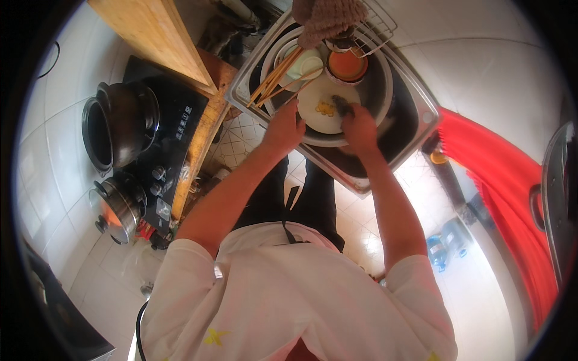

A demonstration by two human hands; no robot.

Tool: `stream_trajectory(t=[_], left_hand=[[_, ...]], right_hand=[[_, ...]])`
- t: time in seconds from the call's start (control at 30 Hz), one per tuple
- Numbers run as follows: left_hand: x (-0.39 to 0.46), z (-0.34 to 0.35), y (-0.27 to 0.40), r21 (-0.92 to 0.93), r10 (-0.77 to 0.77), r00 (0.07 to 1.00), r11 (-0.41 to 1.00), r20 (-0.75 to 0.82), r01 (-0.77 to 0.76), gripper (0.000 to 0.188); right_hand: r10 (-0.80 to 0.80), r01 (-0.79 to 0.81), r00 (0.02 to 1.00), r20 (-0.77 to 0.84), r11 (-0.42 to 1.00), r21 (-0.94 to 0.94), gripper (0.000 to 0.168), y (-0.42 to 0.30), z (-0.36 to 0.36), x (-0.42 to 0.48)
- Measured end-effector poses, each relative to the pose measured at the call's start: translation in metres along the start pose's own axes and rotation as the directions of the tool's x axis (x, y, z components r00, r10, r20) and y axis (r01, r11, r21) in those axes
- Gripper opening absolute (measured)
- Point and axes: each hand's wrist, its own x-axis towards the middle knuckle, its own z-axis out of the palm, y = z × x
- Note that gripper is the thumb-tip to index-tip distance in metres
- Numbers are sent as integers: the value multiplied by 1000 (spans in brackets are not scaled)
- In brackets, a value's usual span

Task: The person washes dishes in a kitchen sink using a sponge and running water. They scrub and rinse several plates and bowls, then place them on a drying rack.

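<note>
A white plate with a yellow printed motif lies tilted in a round basin, inside a steel sink. My left hand grips the plate's left edge. In my right hand is a dark scrubber, pressed against the plate's face; its exact material is hard to tell. Several wooden chopsticks lean over the basin's left rim, close to my left hand. Behind the plate are a pale green bowl and a bowl with an orange inside.
A brownish cloth hangs over the sink's back beside a wire rack. To the left, a dark pot and a lidded steel pot stand on a black cooktop. Red fabric drapes at right.
</note>
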Motion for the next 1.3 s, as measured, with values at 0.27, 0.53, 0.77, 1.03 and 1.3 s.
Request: stream_trajectory(t=[0.27,0.53,0.77,1.03,1.3], left_hand=[[66,76,-63,-201,-472,875,851,110,485,41],[76,75,-56,-268,-331,904,876,270,401,24],[49,23,-18,-353,-394,834,772,387,528,34],[21,7,-19,-391,-260,886,823,384,411,35],[18,3,-6,-449,-204,860,783,467,430,40]], right_hand=[[83,-83,997,6,993,87,26,4,-18,-9],[168,-157,985,-38,966,206,27,4,-32,-29],[266,-229,960,-81,921,315,28,11,-49,-38],[266,-144,937,-225,884,444,24,-4,-75,-52],[277,-92,915,-292,851,517,24,-9,-96,-65]])
